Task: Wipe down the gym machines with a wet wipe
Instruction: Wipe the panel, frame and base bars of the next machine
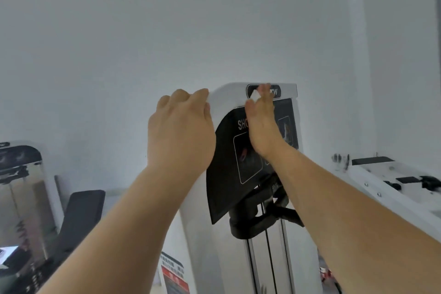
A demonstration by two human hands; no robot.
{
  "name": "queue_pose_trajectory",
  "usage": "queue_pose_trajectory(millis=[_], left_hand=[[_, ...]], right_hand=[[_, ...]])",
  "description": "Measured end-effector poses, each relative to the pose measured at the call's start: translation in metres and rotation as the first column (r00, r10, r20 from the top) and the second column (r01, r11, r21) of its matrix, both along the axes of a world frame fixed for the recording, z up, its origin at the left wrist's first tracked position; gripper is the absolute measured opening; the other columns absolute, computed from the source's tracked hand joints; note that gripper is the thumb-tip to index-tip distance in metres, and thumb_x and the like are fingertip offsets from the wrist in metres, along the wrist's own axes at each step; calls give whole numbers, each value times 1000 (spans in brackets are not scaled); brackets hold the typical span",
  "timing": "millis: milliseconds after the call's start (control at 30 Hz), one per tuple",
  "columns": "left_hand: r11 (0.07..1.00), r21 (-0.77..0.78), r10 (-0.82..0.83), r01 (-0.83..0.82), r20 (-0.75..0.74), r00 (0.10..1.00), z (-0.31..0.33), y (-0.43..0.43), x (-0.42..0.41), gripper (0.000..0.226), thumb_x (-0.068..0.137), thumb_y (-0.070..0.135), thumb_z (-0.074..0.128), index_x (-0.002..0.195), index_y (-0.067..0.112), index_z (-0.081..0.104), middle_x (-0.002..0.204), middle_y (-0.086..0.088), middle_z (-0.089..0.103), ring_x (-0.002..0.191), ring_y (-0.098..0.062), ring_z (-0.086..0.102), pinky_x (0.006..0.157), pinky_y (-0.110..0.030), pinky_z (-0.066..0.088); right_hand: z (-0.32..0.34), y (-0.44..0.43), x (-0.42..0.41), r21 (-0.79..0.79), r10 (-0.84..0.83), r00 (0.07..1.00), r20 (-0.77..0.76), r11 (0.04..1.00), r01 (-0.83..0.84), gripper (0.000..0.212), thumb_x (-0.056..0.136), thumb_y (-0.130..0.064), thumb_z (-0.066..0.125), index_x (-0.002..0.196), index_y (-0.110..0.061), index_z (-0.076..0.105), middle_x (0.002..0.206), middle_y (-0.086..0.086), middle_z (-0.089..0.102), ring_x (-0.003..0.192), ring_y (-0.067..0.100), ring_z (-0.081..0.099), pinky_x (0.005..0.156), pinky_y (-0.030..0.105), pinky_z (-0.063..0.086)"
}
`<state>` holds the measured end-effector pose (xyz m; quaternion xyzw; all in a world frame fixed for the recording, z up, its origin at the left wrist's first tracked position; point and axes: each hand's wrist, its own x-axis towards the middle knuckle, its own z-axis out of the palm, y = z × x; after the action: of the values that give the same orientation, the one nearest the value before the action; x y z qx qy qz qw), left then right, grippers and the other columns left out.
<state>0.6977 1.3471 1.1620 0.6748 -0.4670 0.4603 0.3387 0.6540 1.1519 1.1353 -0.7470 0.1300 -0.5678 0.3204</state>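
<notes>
Nearest, two bare forearms reach up to the machine; the left hand (181, 126) grips the rounded upper left edge of its white cover (226, 95), fingers (183, 96) curled close together over the rim; the right hand (261, 124) lies flat against the front, fingers (266, 94) straight and together, pressing the wet wipe (254, 96) to the top of the cover, where only a small white corner peeps out between thumb and forefinger; whether the thumb also pinches it, I cannot tell.

The wipe looks light, limp and damp; it will likely bunch or slide under the palm, so it is best folded into a pad and held flat under the fingers; the cover seems stiff, smooth and probably slick once wet, hence a steadying grip at the edge.

Behind the wipe a black badge (276, 91) shows only a final "W"; the black placard (226, 162) below reads "SHO", the rest hidden by the hand; lower down, a red-and-white sticker (174, 274) is too blurred to read.
</notes>
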Motion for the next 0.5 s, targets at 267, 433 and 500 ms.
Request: queue_pose_trajectory(millis=[267,433,500], left_hand=[[999,0,36,-36,23,999,-1,-2,1,30,99,16,41,114,10,65,94,-10,61,87,-32,49,68,-40,39],[996,36,75,-79,95,993,-1,-2,-1,35,94,10,45,123,9,64,96,-11,63,85,-38,54,68,-47,50],[990,44,130,-137,146,981,-1,-4,-2,37,89,8,44,121,6,63,94,-12,64,82,-39,57,64,-46,51]], right_hand=[[-29,3,3,-287,-55,998,-14,957,49,85,91,-58,32,162,-13,14,169,8,4,157,26,1,128,49,4],[-3,-8,-6,90,-3,995,-102,996,12,78,103,-46,30,161,-12,-7,169,6,-20,154,22,-23,127,47,-7],[-31,6,-12,-366,-47,989,-142,931,-8,90,94,-54,33,162,-7,-4,168,7,-24,152,22,-29,125,42,-13]])
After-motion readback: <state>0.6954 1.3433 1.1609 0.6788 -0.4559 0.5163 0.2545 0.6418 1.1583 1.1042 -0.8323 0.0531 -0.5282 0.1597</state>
